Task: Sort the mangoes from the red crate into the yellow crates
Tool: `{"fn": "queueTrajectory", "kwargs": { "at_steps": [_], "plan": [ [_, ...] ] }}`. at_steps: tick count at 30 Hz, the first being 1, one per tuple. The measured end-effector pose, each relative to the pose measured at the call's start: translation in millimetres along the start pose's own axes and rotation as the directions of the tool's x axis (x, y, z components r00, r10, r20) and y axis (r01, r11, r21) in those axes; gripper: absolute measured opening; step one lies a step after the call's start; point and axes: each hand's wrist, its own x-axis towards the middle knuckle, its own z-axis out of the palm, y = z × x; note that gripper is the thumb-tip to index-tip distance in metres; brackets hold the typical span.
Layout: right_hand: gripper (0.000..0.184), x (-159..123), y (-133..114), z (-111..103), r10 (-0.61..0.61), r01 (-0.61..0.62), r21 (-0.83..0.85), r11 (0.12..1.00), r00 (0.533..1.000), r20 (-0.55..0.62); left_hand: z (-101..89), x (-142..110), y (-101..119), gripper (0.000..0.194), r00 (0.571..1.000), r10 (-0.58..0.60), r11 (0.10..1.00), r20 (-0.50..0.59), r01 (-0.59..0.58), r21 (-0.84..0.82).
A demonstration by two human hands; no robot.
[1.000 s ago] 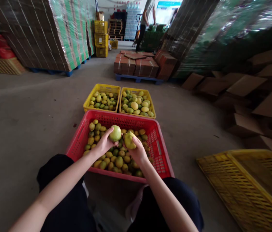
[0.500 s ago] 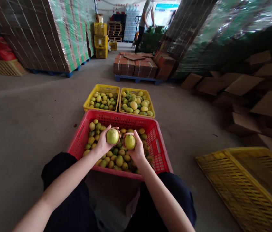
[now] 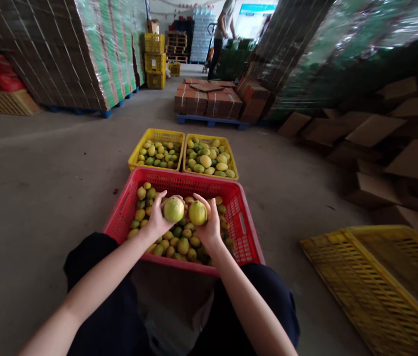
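Green fruit [image 3: 173,209] and yellower fruit [image 3: 197,213], held above a red crate [image 3: 124,217]
The left hand [image 3: 158,217] cradles the green fruit; the right hand [image 3: 211,228] grips the yellower one just beside it (loose fruit [image 3: 183,245] lies in the crate below). Two yellow crates [image 3: 162,132] of fruit stand beyond on the floor [image 3: 45,198].

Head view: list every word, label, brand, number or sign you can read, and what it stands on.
None can be read.
Blue sign, far background: too small and blurred.
Red marks on the back wall: too small.
Marks on the far side of the red crate: possibly lettering, too blurred.
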Motion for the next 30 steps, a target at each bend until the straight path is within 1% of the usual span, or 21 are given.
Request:
{"fn": "queueTrajectory", "kwargs": {
  "at_steps": [2, 3, 6, 9, 12, 15, 18, 25, 30],
  "plan": [
    [0.032, 2, -1, -1, 0.045, -0.044, 0.053, 0.998, 0.999, -0.01, -1.3, 2, 2, 0.035, 0.998, -0.035, 0.998, -0.061, 0.031, -0.06],
    [0.028, 3, -1, -2, 0.075, -0.073, 0.065, 0.995, 0.997, -0.02, -2.3, 3, 3, 0.032, 0.996, -0.043, 0.997, -0.075, 0.039, -0.063],
    [0.019, 6, -1, -3, 0.129, -0.124, 0.08, 0.989, 0.99, -0.056, -5.6, 6, 4, 0.031, 0.997, -0.049, 0.999, -0.052, 0.048, -0.02],
    [0.017, 7, 1, -4, 0.096, -0.092, 0.105, 0.99, 0.995, -0.035, -6.5, 5, 3, 0.03, 0.999, -0.045, 0.997, 0.011, 0.046, -0.061],
    [0.016, 7, 3, -5, 0.06, -0.057, 0.142, 0.988, 0.998, -0.016, -5.1, 3, 1, 0.022, 0.999, -0.043, 0.987, 0.029, 0.047, -0.154],
    [0.016, 7, 6, -4, 0.062, -0.052, 0.168, 0.984, 0.997, -0.053, -3.1, 2, -1, 0.016, 1.0, -0.027, 0.973, -0.015, 0.023, -0.228],
    [0.018, 8, 7, -3, 0.075, -0.062, 0.176, 0.982, 0.995, -0.069, -1.7, 3, -3, 0.015, 0.998, -0.017, 0.962, -0.065, -0.002, -0.274],
    [0.014, 9, 9, -2, 0.128, -0.102, 0.236, 0.966, 0.987, -0.097, -2.1, 4, -4, 0.014, 0.993, -0.039, 0.949, -0.108, 0.003, -0.314],
    [0.014, 10, 10, -3, 0.114, -0.092, 0.232, 0.968, 0.99, -0.082, -2.5, 6, -4, 0.013, 0.992, -0.034, 0.944, -0.12, -0.007, -0.329]
  ]
}}
